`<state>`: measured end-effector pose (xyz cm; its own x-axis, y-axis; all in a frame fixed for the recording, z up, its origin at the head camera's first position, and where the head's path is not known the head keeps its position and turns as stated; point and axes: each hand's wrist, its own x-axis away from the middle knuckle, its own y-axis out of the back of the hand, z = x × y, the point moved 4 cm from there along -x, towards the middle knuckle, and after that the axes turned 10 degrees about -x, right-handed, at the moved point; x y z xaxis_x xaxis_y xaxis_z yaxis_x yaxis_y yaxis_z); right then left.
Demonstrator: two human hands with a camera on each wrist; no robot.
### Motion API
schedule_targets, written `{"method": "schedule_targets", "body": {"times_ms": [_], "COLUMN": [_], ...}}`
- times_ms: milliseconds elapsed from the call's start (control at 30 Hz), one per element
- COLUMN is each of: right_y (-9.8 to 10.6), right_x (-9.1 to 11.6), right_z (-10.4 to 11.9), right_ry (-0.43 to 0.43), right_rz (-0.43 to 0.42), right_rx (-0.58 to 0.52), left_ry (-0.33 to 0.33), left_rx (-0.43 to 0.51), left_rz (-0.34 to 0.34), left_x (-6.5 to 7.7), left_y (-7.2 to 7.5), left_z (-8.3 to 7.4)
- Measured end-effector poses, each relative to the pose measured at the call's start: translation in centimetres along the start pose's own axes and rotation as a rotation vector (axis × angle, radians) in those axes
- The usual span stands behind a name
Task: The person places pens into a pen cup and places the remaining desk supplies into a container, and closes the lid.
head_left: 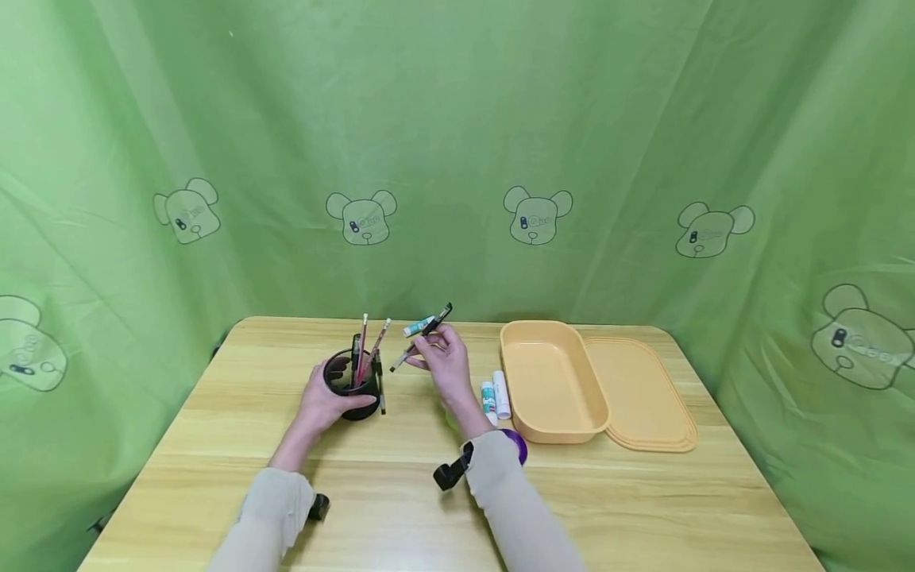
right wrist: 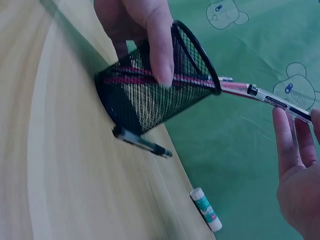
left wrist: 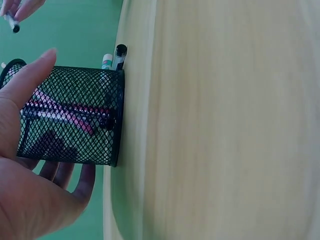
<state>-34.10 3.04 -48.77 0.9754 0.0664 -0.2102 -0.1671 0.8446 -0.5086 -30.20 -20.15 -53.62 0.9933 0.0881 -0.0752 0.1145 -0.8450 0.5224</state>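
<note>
My left hand (head_left: 320,403) grips a black mesh pen holder (right wrist: 160,107) around its side, thumb across the near face and fingers behind. Two pink-red pencils (head_left: 363,342) and a black pen (head_left: 355,353) stand in the holder, leaning apart. To the right of the rim, my right hand (head_left: 446,367) pinches a clear-barrelled gel pen (head_left: 436,321) with a black upper end. That pen slants in the air, its lower tip toward the holder. Another black pen (right wrist: 142,143) lies on the table close beside the holder's base.
A glue stick (head_left: 415,328) lies at the table's back edge. Two more, one teal-labelled (head_left: 489,399) and one white (head_left: 502,395), lie left of an orange box (head_left: 554,381). Its lid (head_left: 643,389) lies to the right. A purple roll (head_left: 518,446) is partly hidden under my right forearm.
</note>
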Motion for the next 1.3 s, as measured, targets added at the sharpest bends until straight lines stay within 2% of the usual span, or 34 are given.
{"method": "schedule_targets", "body": {"times_ms": [300,600,933,1167,1300], "right_y": [-1.4,-2.0,-3.0,-3.1,-3.3], "right_x": [0.3,0.7,0.9,1.2,1.3], "right_z": [-0.9,-2.1,-4.1,-4.8,-5.1], "right_ry": [0.048,0.039,0.060,0.008,-0.016], "right_rz": [0.019,-0.004,0.025,0.032,0.042], "right_rx": [-0.061,-0.002,0.225,0.382,0.425], "left_ry": [0.012,0.021,0.008,0.004,0.004], "left_rx": [-0.025,-0.023,-0.038,-0.027,-0.034], "left_rz": [-0.036,-0.052,-0.060,-0.064,-0.067], "left_x": [0.0,0.1,0.1,0.2,0.2], "left_y": [-0.5,-0.8,-0.8,-0.6,-0.5], "left_z": [-0.3,-0.2,-0.3,-0.5,-0.4]}}
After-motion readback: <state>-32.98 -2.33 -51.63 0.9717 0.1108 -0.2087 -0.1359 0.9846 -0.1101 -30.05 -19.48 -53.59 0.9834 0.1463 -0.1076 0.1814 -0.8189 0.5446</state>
